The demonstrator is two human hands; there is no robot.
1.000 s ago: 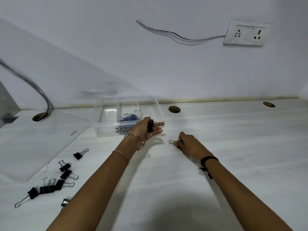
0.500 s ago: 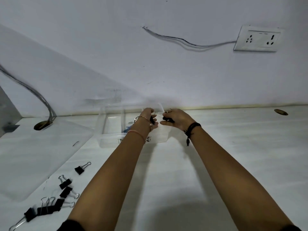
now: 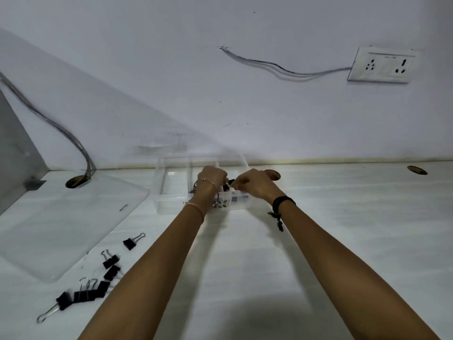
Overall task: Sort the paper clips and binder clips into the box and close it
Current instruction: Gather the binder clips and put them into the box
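A clear plastic box (image 3: 171, 177) with dividers stands open near the wall. Both hands hover over its right half. My left hand (image 3: 212, 177) and my right hand (image 3: 252, 184) meet fingertip to fingertip, pinching a black binder clip (image 3: 227, 186) between them; each hand's exact hold is partly hidden. Whether my left hand also holds a second clip is hidden. Blue paper clips in the box are mostly covered by my left wrist. The clear lid (image 3: 63, 224) lies flat to the left of the box. Several black binder clips (image 3: 107, 263) lie scattered on the table at the lower left.
The white table (image 3: 343, 229) has round cable holes (image 3: 416, 170) along the wall, one with a grey cable bundle (image 3: 81, 153) coming out at the left. A wall socket (image 3: 383, 67) sits high on the right. A grey panel (image 3: 14, 148) stands at the far left.
My right hand picked a binder clip off the table and carried it up to the box. My left hand moved over the box too, and the two hands now meet there.
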